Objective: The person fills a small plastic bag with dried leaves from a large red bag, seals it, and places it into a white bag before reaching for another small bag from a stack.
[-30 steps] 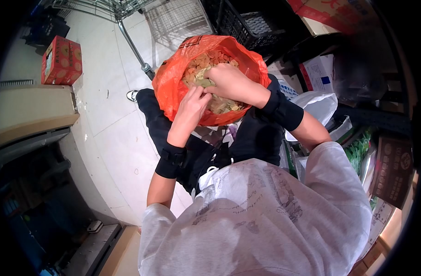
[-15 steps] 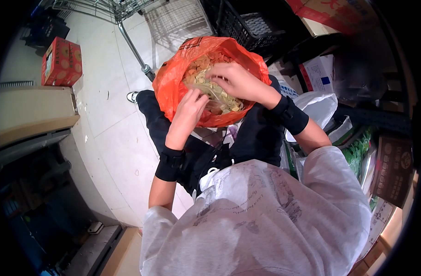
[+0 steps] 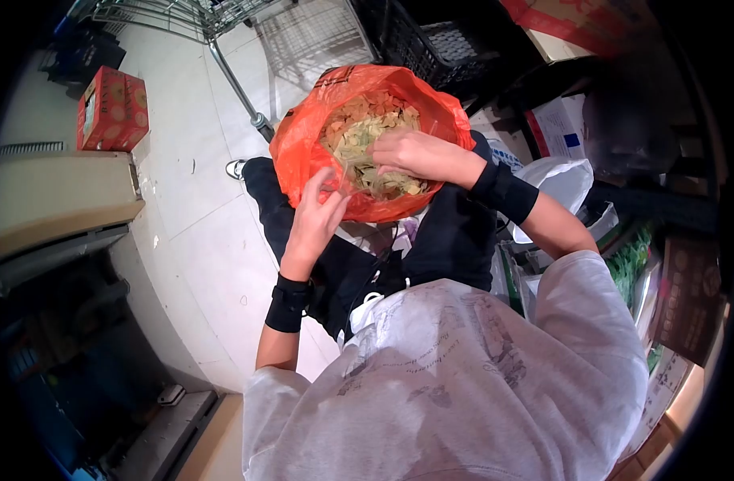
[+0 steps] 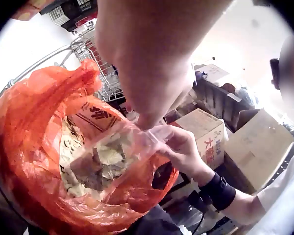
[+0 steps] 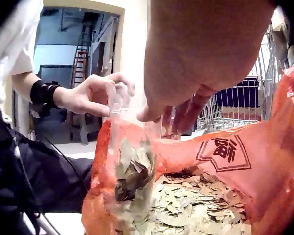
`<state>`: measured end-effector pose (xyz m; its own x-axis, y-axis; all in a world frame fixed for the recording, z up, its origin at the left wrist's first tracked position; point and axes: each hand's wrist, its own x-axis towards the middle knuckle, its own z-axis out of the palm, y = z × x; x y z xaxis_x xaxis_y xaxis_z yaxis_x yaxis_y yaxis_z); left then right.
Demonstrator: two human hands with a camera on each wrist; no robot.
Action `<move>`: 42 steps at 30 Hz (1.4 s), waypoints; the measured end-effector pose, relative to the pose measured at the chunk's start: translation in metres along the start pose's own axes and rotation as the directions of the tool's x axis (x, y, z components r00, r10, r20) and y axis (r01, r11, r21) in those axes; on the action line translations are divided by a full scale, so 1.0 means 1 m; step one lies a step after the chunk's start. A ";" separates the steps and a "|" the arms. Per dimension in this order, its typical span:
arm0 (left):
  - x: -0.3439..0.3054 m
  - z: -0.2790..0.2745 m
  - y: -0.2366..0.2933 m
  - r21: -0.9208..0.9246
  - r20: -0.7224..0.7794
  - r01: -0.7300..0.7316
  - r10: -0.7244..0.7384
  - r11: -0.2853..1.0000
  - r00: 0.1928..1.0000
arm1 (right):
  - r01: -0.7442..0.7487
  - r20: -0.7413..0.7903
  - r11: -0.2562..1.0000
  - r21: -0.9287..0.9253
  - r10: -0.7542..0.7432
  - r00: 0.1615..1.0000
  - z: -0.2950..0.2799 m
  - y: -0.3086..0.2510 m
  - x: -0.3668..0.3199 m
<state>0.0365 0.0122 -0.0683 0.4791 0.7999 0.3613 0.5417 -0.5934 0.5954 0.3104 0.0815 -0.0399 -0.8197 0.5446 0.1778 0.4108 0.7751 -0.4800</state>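
Head view downward, close wrist views, orange bag shared

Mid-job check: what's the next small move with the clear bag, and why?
I'd probably draw together the top of the clear bag: the leaves inside sit below its upper part, and the left hand and right hand are both up there.

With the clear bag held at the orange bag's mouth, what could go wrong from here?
The clear bag looks thin and limp, and the left hand pinches it near its top; a slip might spill its leaves back among the loose leaves.

The orange bag is soft-sided and sits by the person's legs, so a shifting knee might tip it toward the floor.
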 end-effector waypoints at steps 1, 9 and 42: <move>0.005 -0.001 0.004 -0.036 -0.060 0.020 -0.022 0.999 0.998 | 0.002 -0.002 0.999 0.033 -0.002 1.000 0.003 0.000 -0.001; -0.006 0.025 -0.018 -0.310 -0.032 0.244 -0.266 0.919 0.963 | -0.128 -0.062 0.962 0.240 0.147 0.987 0.020 0.003 -0.008; -0.001 -0.014 -0.004 0.178 -0.252 0.047 0.000 0.983 0.968 | -0.199 -0.290 0.845 0.497 0.378 0.879 0.044 -0.006 0.020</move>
<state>0.0242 0.0148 -0.0604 0.2896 0.7970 0.5301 0.6777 -0.5618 0.4744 0.2735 0.0735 -0.0710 -0.4500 0.8645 0.2237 0.3120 0.3870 -0.8677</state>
